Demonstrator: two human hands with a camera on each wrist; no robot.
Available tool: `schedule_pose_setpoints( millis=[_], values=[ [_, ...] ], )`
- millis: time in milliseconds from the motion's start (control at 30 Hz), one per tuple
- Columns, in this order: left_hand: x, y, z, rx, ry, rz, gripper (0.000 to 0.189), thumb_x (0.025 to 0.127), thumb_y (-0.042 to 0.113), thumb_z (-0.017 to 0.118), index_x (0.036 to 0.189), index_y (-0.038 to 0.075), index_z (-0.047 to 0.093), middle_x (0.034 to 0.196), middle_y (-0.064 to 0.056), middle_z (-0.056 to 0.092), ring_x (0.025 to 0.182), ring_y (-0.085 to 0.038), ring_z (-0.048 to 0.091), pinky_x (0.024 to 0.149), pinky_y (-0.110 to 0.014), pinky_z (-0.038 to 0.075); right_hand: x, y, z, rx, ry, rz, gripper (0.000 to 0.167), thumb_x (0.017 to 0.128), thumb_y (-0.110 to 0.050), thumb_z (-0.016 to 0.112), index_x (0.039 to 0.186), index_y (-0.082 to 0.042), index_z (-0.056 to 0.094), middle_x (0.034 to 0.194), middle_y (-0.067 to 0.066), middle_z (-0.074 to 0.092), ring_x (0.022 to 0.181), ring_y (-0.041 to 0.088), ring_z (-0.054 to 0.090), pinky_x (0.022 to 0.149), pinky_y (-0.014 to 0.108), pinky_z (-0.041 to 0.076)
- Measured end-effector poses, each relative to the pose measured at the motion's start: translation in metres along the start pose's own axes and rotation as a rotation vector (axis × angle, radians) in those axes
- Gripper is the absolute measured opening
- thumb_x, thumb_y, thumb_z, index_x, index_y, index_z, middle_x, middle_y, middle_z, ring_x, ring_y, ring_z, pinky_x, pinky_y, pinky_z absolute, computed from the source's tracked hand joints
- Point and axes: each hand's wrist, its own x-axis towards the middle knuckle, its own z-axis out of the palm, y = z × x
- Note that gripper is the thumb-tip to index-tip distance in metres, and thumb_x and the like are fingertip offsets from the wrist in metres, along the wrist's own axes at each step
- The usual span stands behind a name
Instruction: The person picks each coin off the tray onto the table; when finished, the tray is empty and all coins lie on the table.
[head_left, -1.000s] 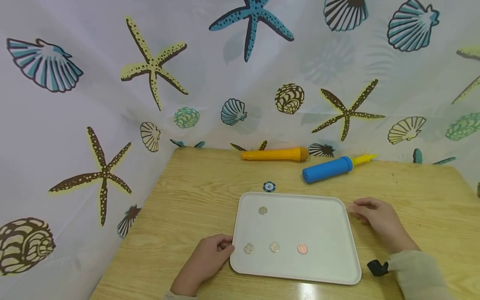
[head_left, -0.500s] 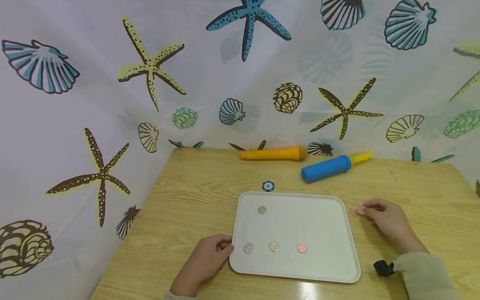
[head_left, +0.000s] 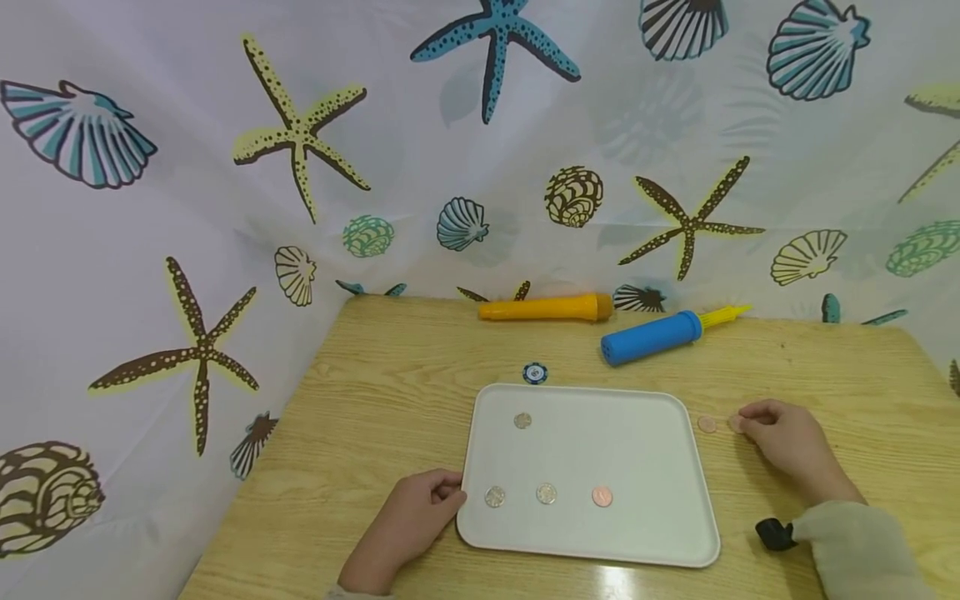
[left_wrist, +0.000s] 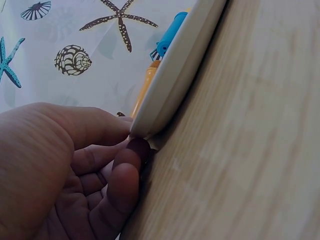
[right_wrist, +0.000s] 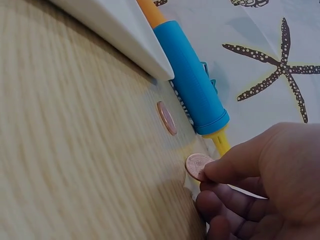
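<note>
A white tray (head_left: 585,533) lies on the wooden table with several coins on it: a silver coin (head_left: 522,421) near its far left corner, two more silver ones in the near row, and a copper coin (head_left: 602,497) to their right. My left hand (head_left: 416,517) grips the tray's left rim, thumb on top and fingers at its underside in the left wrist view. Right of the tray, my right hand (head_left: 787,446) pinches a copper coin (right_wrist: 198,166) between thumb and fingertips. Another copper coin (right_wrist: 167,118) rests flat on the table between that hand and the tray.
A blue poker chip (head_left: 535,373) lies just behind the tray. Farther back are an orange toy microphone (head_left: 546,308) and a blue hand pump (head_left: 652,337) with a yellow nozzle. A patterned cloth (head_left: 420,150) hangs behind and left of the table.
My right hand has shifted right, away from the tray, with a copper coin between its fingers. The copper coin left on the table has come into view. My left hand stays at the rim.
</note>
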Motion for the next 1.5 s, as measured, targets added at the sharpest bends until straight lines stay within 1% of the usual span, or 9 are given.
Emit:
schedule_pose_setpoints(
  millis=[233, 567, 700, 833, 1067, 1200, 1267, 1367, 1500],
  values=[
    [-0.001, -0.001, -0.001, -0.004, -0.003, 0.004, 0.03, 0.096, 0.02, 0.069, 0.119, 0.001, 0.071, 0.086, 0.003, 0.067, 0.073, -0.011, 0.058, 0.066, -0.024, 0.049, 0.002, 0.0, 0.003, -0.041, 0.017, -0.004, 0.042, 0.102, -0.031, 0.059, 0.122, 0.006, 0.062, 0.122, 0.03, 0.06, 0.109, 0.043, 0.056, 0.089, 0.057, 0.046],
    [-0.001, 0.0, -0.001, -0.014, -0.003, -0.009, 0.03, 0.096, 0.02, 0.068, 0.119, 0.001, 0.071, 0.086, 0.003, 0.067, 0.072, -0.011, 0.058, 0.064, -0.025, 0.049, 0.004, -0.001, -0.004, -0.106, -0.031, 0.008, 0.044, 0.103, -0.03, 0.057, 0.123, 0.008, 0.063, 0.129, 0.035, 0.056, 0.119, 0.054, 0.05, 0.096, 0.064, 0.041],
    [-0.002, 0.0, -0.001, -0.028, -0.012, -0.017, 0.031, 0.096, 0.02, 0.067, 0.12, 0.001, 0.07, 0.086, 0.002, 0.067, 0.071, -0.011, 0.058, 0.063, -0.025, 0.049, 0.005, 0.0, -0.003, -0.111, -0.022, -0.005, 0.04, 0.102, -0.026, 0.057, 0.12, 0.009, 0.065, 0.124, 0.033, 0.059, 0.115, 0.051, 0.053, 0.093, 0.062, 0.043],
    [-0.001, 0.0, -0.001, -0.027, -0.016, -0.007, 0.031, 0.096, 0.02, 0.067, 0.12, 0.001, 0.07, 0.087, 0.002, 0.067, 0.072, -0.011, 0.059, 0.064, -0.025, 0.05, 0.004, 0.0, -0.002, -0.108, -0.008, -0.007, 0.038, 0.101, -0.024, 0.058, 0.118, 0.009, 0.065, 0.121, 0.032, 0.061, 0.112, 0.049, 0.055, 0.092, 0.061, 0.044],
    [-0.001, -0.002, 0.0, -0.02, -0.013, -0.01, 0.031, 0.096, 0.021, 0.068, 0.12, 0.001, 0.07, 0.088, 0.002, 0.068, 0.073, -0.011, 0.059, 0.065, -0.025, 0.05, 0.001, -0.002, -0.001, -0.107, 0.002, -0.017, 0.042, 0.102, -0.029, 0.057, 0.121, 0.008, 0.063, 0.122, 0.032, 0.061, 0.112, 0.048, 0.055, 0.091, 0.06, 0.044],
    [-0.002, -0.002, -0.001, -0.025, -0.017, -0.014, 0.031, 0.096, 0.02, 0.067, 0.12, 0.0, 0.07, 0.088, 0.002, 0.068, 0.072, -0.011, 0.058, 0.064, -0.025, 0.05, -0.002, -0.006, 0.003, -0.067, 0.016, -0.028, 0.043, 0.103, -0.031, 0.054, 0.123, 0.006, 0.063, 0.125, 0.03, 0.06, 0.113, 0.045, 0.055, 0.092, 0.059, 0.045],
    [-0.002, -0.002, 0.0, -0.025, -0.02, -0.014, 0.031, 0.096, 0.02, 0.067, 0.12, 0.0, 0.07, 0.088, 0.002, 0.068, 0.072, -0.011, 0.058, 0.064, -0.025, 0.05, -0.002, -0.011, 0.006, -0.043, 0.015, -0.043, 0.045, 0.103, -0.034, 0.053, 0.125, 0.004, 0.063, 0.126, 0.029, 0.06, 0.113, 0.044, 0.055, 0.091, 0.058, 0.046],
    [-0.002, -0.003, 0.0, -0.023, -0.016, -0.009, 0.031, 0.096, 0.02, 0.067, 0.12, 0.0, 0.07, 0.088, 0.001, 0.067, 0.071, -0.011, 0.058, 0.063, -0.024, 0.049, -0.002, -0.018, 0.011, -0.019, 0.0, -0.084, 0.048, 0.102, -0.04, 0.055, 0.125, 0.001, 0.064, 0.125, 0.025, 0.062, 0.112, 0.04, 0.056, 0.09, 0.054, 0.047],
    [-0.001, -0.002, -0.001, -0.043, -0.016, -0.013, 0.031, 0.096, 0.019, 0.067, 0.12, -0.001, 0.069, 0.087, 0.001, 0.067, 0.065, -0.011, 0.058, 0.059, -0.025, 0.049, -0.003, -0.028, 0.018, 0.009, -0.015, -0.139, 0.045, 0.101, -0.042, 0.059, 0.123, -0.003, 0.066, 0.12, 0.018, 0.065, 0.105, 0.031, 0.059, 0.085, 0.045, 0.048]
  ],
)
